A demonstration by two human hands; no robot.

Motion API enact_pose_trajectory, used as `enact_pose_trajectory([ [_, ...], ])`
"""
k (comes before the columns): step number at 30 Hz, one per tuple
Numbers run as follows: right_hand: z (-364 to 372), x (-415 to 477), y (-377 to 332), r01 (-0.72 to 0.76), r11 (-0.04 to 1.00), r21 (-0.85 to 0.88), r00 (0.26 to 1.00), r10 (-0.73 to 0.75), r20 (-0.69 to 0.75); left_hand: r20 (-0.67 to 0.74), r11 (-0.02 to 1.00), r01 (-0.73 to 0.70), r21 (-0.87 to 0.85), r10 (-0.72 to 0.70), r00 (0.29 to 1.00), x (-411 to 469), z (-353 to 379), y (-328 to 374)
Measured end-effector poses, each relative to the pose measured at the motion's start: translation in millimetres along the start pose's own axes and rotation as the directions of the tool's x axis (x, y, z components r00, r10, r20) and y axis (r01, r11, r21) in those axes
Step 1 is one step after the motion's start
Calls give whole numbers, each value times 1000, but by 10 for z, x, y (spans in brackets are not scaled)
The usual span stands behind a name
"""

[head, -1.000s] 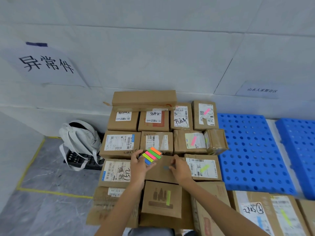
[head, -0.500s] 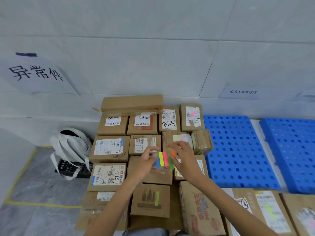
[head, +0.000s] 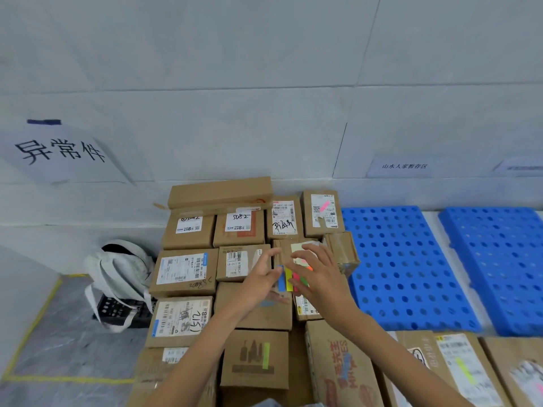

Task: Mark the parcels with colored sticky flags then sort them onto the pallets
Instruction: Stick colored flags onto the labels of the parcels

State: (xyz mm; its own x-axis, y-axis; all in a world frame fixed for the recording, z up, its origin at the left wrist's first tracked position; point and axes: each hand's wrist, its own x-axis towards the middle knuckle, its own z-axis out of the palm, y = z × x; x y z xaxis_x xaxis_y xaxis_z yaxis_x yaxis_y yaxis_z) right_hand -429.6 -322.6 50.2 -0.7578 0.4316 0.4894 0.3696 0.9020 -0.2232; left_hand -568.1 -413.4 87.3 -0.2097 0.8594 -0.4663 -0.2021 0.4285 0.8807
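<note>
Head view: left hand (head: pixel 258 282) pinches the sticky flag pad (head: pixel 286 279) above the parcels (head: pixel 185 271). Right hand (head: pixel 321 279) covers the pad's orange end, its grip unclear. A second ago that hand pressed a box lower down. Blue pallets (head: pixel 405 268) lie to the right, a white bag (head: pixel 117 268) to the left.

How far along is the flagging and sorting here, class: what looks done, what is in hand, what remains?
Done: some boxes carry flags, like the back-row box with a pink one and the bottle-print box with a yellow-green one. In hand: the left hand holds the flag pad; the right hand reaches its coloured tips. Left: the long plain box shows no flag, and the blue pallets show nothing on top.
</note>
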Motion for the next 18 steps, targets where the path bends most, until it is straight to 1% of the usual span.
enact_pose_trajectory([
  [3,-31,14,-22,-79,993,93,997,81,-18,-3,1000,14,8,-14,1000,19,29,2],
  [5,-45,43,-27,-166,975,147,986,165,17,-11,1000,18,16,-18,1000,37,45,1],
  [7,-51,65,-1,-225,957,181,974,218,59,-14,1000,17,8,-17,1000,51,73,3],
  [10,-56,79,31,-214,955,205,976,201,82,-41,999,23,-43,-25,999,75,122,-7],
  [14,-31,89,7,-165,963,212,985,149,88,-157,998,39,-52,-46,987,163,161,-43],
  [18,24,90,5,-168,955,243,981,138,134,-276,1000,8,5,-6,961,289,131,-122],
])
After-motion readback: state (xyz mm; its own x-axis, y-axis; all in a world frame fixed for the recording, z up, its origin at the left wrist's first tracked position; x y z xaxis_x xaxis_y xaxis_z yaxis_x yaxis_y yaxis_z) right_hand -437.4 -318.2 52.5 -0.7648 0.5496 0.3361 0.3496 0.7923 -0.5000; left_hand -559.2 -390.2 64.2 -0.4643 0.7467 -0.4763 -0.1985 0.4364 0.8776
